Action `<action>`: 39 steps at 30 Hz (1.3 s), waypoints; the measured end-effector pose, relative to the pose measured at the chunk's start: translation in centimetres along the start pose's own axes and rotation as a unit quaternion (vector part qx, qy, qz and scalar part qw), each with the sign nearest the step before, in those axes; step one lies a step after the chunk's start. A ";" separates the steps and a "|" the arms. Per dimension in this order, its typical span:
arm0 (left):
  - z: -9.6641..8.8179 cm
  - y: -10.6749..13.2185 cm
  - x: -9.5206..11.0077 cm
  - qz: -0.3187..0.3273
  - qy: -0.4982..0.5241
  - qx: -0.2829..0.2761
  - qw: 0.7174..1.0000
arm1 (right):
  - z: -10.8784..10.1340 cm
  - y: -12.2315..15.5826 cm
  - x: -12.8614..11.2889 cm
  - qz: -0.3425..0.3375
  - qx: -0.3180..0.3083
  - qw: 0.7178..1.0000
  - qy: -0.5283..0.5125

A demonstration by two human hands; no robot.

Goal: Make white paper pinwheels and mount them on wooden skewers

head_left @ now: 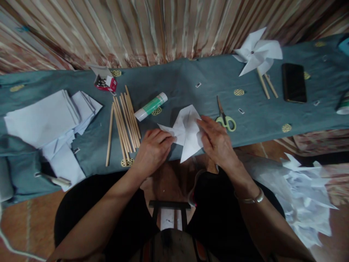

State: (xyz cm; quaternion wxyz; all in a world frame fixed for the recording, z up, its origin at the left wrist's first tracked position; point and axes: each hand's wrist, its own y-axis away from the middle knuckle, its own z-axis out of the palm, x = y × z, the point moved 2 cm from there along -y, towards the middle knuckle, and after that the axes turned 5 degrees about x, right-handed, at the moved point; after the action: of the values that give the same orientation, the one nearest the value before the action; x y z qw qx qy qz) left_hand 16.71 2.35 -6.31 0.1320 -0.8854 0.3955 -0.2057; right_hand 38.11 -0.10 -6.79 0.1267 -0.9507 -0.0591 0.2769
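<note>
A white paper pinwheel (188, 129), partly folded, lies at the table's front edge between my hands. My left hand (154, 149) pinches one of its points between thumb and fingers. On the other side my right hand (216, 140) rests with its fingers stretched along the paper's right edge; its thumb tip is partly hidden. Just beyond the right hand are scissors (226, 122) with light green handles. A green and white glue stick (151, 106) lies past my left hand, beside several thin wooden sticks (125, 123).
Paper sheets (43, 116) are stacked at the left. A red box (105, 83) of small metal pins stands open behind the sticks. Finished pinwheels (256, 52) on sticks and a black phone (294, 83) lie at the right. A clear bag (305, 200) of folded paper is on the floor.
</note>
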 end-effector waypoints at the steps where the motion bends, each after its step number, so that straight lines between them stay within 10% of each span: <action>1: 0.0 0.0 -0.4 -0.007 -0.010 0.004 1.000 | -0.1 0.1 -0.1 -0.003 -0.003 1.000 0.008; 17: 0.6 -0.1 3.0 0.040 0.037 -0.034 0.998 | -0.5 1.1 -1.6 -0.021 -0.041 0.998 0.051; 27: 0.1 0.1 2.7 0.037 0.016 -0.019 0.999 | -3.0 0.6 0.6 0.025 -0.188 0.969 -0.160; 39: 0.0 0.3 2.9 0.051 0.051 -0.013 0.997 | -2.5 -0.1 0.6 0.093 -0.125 0.938 -0.308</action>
State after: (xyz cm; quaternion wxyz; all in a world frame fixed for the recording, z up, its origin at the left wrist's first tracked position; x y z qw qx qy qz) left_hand 18.27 -0.07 -5.63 0.1101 -0.8540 0.4492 -0.2383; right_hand 39.94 -0.39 -5.05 -0.0439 -0.8282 -0.0405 0.5573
